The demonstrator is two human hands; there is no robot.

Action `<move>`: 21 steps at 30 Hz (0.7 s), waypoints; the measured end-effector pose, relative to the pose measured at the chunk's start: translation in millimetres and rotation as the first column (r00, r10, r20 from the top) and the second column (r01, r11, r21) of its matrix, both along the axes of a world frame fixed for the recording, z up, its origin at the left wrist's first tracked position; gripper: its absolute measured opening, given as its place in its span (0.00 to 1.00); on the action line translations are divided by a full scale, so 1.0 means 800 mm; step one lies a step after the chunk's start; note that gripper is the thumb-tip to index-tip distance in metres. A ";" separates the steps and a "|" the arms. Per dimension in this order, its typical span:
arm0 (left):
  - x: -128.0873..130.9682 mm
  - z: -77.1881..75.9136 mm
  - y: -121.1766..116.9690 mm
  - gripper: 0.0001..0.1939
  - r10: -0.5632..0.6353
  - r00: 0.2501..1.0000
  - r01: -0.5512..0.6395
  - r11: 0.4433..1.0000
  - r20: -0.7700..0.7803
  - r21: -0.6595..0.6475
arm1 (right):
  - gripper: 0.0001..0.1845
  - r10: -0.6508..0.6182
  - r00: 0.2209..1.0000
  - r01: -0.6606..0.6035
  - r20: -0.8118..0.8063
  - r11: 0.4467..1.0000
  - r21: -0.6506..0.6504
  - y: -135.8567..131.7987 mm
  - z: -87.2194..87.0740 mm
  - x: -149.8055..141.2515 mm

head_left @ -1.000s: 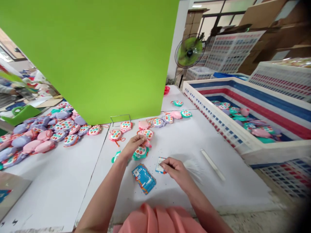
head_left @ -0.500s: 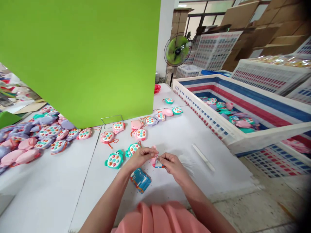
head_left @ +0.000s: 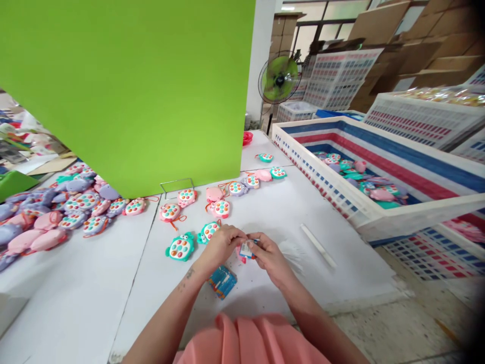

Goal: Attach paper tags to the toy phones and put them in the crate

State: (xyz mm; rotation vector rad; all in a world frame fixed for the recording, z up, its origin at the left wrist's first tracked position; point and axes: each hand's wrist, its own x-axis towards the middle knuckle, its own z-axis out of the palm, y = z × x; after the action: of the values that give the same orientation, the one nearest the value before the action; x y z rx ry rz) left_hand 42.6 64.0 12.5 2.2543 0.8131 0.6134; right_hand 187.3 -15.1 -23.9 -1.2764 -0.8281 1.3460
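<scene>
The left hand [head_left: 221,246] and right hand [head_left: 272,259] stay curled almost shut, close together as a moment earlier, the left gripping a pink toy [head_left: 240,253] and the right pinching a small printed card [head_left: 246,249] against it, mid-desk [head_left: 76,288]. A blue card packet [head_left: 222,282] lies just below; toys [head_left: 76,202] heap at left, beside a striped crate [head_left: 417,217] at right.

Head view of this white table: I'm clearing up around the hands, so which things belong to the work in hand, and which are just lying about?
Work in hand: left hand, right hand, small printed card, pink toy.

Lying about: blue printed packet, teal turtle-shaped toy, white strip, standing fan.
</scene>
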 end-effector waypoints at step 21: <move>0.012 0.011 -0.051 0.09 -0.142 0.908 0.383 0.663 -0.394 0.644 | 0.15 -0.061 0.914 0.039 -0.400 0.997 -0.064 0.000 0.005 -0.001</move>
State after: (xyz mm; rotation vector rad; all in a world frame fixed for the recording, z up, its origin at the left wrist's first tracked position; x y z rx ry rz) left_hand 52.3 23.1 21.4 3.1862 0.3728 0.4759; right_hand 186.9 -15.1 -19.7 -1.0023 -0.4699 1.5302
